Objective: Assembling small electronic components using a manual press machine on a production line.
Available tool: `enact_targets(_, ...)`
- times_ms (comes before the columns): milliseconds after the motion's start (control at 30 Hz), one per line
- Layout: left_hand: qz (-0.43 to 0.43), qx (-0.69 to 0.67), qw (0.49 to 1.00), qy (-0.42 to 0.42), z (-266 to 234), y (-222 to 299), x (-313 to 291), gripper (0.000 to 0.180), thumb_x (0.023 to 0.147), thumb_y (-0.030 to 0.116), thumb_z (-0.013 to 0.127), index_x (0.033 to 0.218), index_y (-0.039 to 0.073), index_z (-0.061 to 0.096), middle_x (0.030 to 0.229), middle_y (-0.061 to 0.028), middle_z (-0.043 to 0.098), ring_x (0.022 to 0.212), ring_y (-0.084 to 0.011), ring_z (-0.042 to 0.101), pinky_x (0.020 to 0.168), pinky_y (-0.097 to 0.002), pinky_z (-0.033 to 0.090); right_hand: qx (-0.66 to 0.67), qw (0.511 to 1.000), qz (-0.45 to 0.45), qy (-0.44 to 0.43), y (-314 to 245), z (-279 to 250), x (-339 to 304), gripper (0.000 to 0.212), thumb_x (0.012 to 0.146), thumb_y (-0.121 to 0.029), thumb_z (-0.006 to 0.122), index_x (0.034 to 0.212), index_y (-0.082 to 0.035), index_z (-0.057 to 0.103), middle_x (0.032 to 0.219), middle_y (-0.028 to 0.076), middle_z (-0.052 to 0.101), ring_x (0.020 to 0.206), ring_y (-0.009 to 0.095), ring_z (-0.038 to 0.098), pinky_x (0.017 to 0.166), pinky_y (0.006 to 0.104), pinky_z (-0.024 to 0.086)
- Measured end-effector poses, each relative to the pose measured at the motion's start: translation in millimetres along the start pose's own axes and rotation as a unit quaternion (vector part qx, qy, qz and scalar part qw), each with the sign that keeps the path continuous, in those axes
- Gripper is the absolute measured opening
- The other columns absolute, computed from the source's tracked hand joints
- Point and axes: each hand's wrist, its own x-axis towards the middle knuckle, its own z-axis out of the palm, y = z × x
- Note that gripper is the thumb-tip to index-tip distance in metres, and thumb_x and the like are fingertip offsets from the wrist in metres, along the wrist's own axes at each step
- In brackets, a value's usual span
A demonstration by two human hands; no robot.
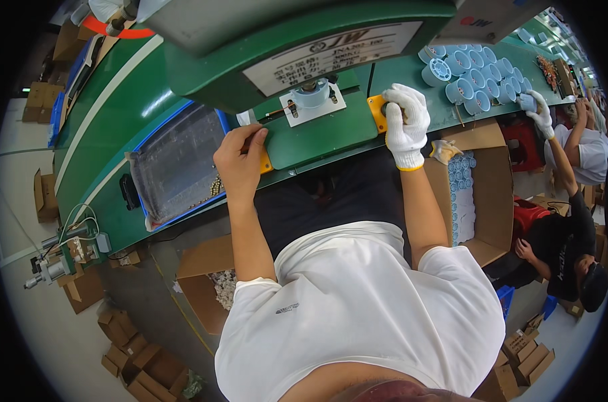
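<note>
In front of me is a green bench press (pixel 304 63) with a green base (pixel 324 134). Under its ram, a light-blue round plastic cup (pixel 311 97) sits on a white metal plate (pixel 315 114). My bare left hand (pixel 242 157) is curled against the yellow button box (pixel 266 163) at the base's left corner, thumb and forefinger close together. On the opposite corner, my right hand (pixel 407 124), in a white knitted glove, has its fingers bent round the other yellow button box (pixel 377 114). The buttons themselves are mostly hidden by my fingers.
Left of the press lies a blue-rimmed tray (pixel 177 161) with small brass-coloured parts. Several light-blue cups (pixel 475 74) stand on the bench at right. An open carton (pixel 495 194) holds more cups. Another carton (pixel 200 285) is beside my left arm. Co-workers sit at far right.
</note>
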Motion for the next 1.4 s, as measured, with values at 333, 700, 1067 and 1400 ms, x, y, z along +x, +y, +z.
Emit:
enact_targets(333, 0.000, -0.062, 0.998, -0.008, -6.8, 2.2, 5.9, 0.013, 0.093, 0.001, 0.085, 0.106, -0.002, 0.082, 0.103, -0.0119, 0.082, 0.086, -0.0196, 0.076, 0.079, -0.0295, 0.058, 0.005, 1.000, -0.008, 0.005, 3.3, 0.4, -1.4, 0.013, 0.094, -0.009, 0.074, 0.105, -0.005, 0.080, 0.109, 0.015, 0.079, 0.110, 0.036, 0.074, 0.097, 0.0452, 0.059)
enact_targets(700, 0.183, -0.036, 0.971, -0.147, 14.7, 79.9, 111.4, 0.034, 0.093, 0.029, 0.092, 0.112, 0.002, 0.085, 0.098, -0.0078, 0.083, 0.086, -0.0126, 0.074, 0.084, -0.0280, 0.060, 0.014, 1.000, 0.002, 0.014, 1.2, 0.1, -0.1, 0.013, 0.093, -0.008, 0.074, 0.105, -0.005, 0.080, 0.108, 0.015, 0.079, 0.109, 0.035, 0.074, 0.096, 0.0438, 0.058)
enact_targets(1067, 0.065, 0.086, 0.960, -0.258, 15.5, 102.2, 120.4, 0.032, 0.092, 0.031, 0.091, 0.111, 0.006, 0.089, 0.100, -0.0115, 0.085, 0.088, -0.0171, 0.079, 0.082, -0.0297, 0.063, 0.024, 0.999, 0.006, 0.020, 6.4, 0.7, -4.7, 0.013, 0.095, -0.010, 0.075, 0.105, -0.005, 0.080, 0.110, 0.016, 0.079, 0.109, 0.035, 0.074, 0.095, 0.0444, 0.059)
enact_targets(1400, 0.090, 0.070, 0.961, -0.252, 4.2, 104.4, 118.0, 0.027, 0.095, 0.026, 0.088, 0.113, 0.006, 0.087, 0.095, -0.0055, 0.080, 0.089, -0.0145, 0.072, 0.082, -0.0280, 0.057, 0.029, 0.999, 0.012, 0.014, 5.2, 0.9, -3.6, 0.013, 0.095, -0.010, 0.075, 0.106, -0.006, 0.080, 0.110, 0.015, 0.079, 0.110, 0.036, 0.074, 0.096, 0.0443, 0.058)
